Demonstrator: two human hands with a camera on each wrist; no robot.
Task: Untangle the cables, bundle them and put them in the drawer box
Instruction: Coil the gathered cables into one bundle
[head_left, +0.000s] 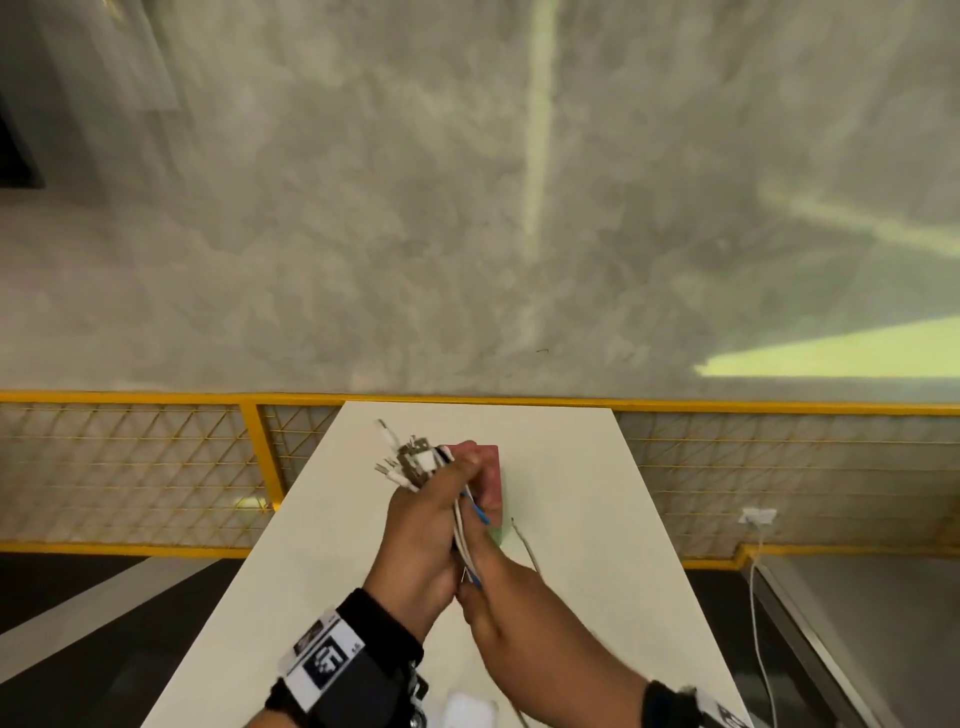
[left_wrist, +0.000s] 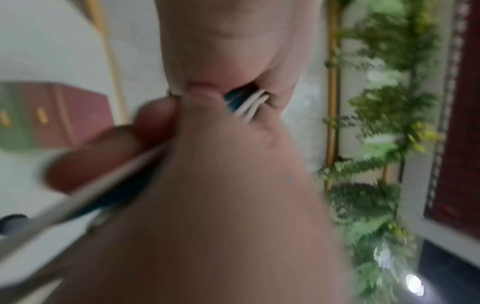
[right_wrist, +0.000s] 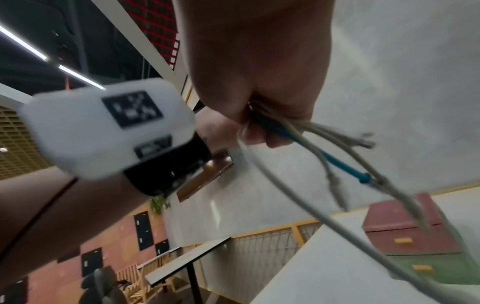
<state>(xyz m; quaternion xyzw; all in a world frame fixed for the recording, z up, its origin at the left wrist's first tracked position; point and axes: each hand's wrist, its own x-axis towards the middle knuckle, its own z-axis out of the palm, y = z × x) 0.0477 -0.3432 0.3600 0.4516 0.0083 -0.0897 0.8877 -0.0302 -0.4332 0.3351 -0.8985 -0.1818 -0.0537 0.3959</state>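
A bundle of white cables with one blue cable (head_left: 415, 462) is held upright over the white table (head_left: 597, 493). My left hand (head_left: 441, 499) grips the bundle near its top, and several plugs stick out above the fist. My right hand (head_left: 480, 571) pinches the same cables just below it. In the left wrist view the cables (left_wrist: 246, 105) run through the curled fingers. The right wrist view shows the cables (right_wrist: 337, 162) fanning out of my right hand (right_wrist: 259, 115). The red and green drawer box (head_left: 492, 483) stands on the table right behind the hands, drawers shut (right_wrist: 405, 230).
One thin loose cable (head_left: 524, 540) trails on the table to the right of the hands. A white object (head_left: 467, 712) lies at the near edge. A yellow mesh railing (head_left: 156, 467) runs behind the table. A white plug and cord (head_left: 758, 519) hang at the right.
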